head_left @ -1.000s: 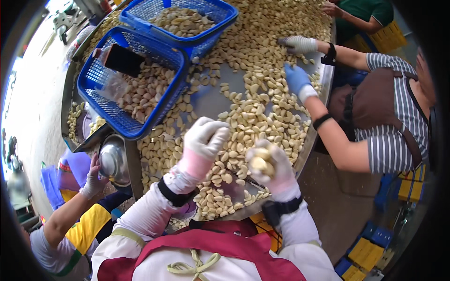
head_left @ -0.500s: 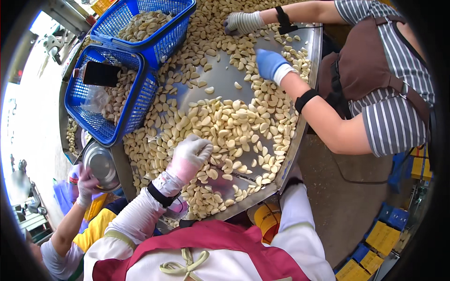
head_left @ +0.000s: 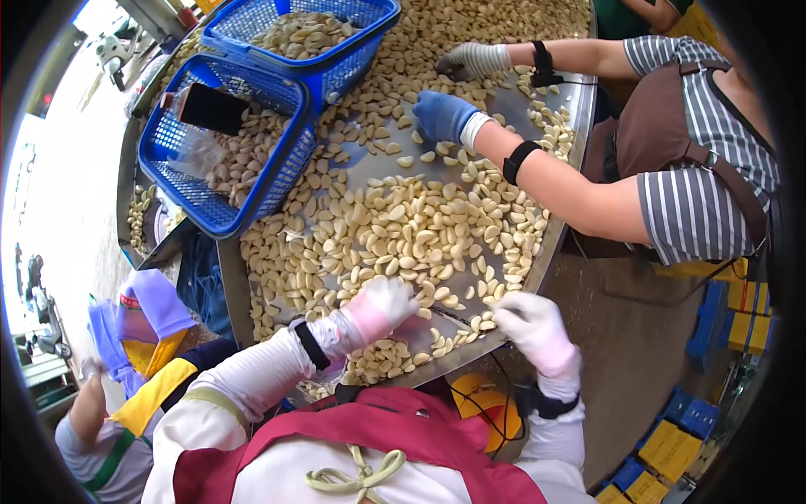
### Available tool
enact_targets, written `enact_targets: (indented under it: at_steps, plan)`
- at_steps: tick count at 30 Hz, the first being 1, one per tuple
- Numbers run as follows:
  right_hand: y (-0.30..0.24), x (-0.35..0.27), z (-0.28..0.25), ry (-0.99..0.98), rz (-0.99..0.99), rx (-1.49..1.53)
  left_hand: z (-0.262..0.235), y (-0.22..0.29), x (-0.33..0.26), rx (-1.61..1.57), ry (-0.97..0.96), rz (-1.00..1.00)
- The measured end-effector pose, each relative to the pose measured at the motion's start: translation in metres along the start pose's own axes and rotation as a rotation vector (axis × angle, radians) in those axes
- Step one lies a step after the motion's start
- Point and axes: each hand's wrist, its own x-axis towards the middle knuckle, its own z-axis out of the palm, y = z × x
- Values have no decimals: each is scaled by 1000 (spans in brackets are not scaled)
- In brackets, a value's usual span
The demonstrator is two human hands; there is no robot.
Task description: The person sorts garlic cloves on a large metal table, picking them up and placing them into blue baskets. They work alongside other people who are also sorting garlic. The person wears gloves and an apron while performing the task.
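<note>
Peeled garlic cloves [head_left: 411, 223] lie in a thick spread over a metal table [head_left: 382, 168]. My left hand [head_left: 382, 308], in a white glove with a pink tint, rests at the near edge of the pile. Its fingers are curled in, and whatever they may hold is hidden. At the table's near right rim is my right hand [head_left: 537, 330], gloved in white too. Thumb and fingers are pressed together beside a few cloves; I cannot make out anything between them. Dark bands circle both my wrists.
Two blue plastic baskets [head_left: 294, 160] with cloves stand at the far left; one also holds a dark box [head_left: 214, 108] and a clear bag. Across to the right, a co-worker's blue-gloved hand [head_left: 445, 118] and grey-gloved hand [head_left: 474, 60] touch cloves. Another person [head_left: 126, 420] is at left.
My right hand has come up into view at the table rim. My left hand has moved right and slightly down. The co-worker's blue-gloved hand has shifted left. The whole view has shifted.
</note>
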Motion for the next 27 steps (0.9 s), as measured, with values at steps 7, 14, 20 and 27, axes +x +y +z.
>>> enact_targets:
  at_steps: [7, 14, 20, 27]
  plan:
    - [-60, 88, 101, -410, -90, 176, -72, -25, -20, -513, 532, -26]
    - [-47, 144, 90, 22, -417, -422, -88, -71, -53, -51, 273, -626]
    - [-11, 171, 131, 83, -263, -899, -78, -57, -65, 73, -250, -597]
    - [-42, 31, 210, -683, -193, -869, -49, -22, -153, -151, -636, -732]
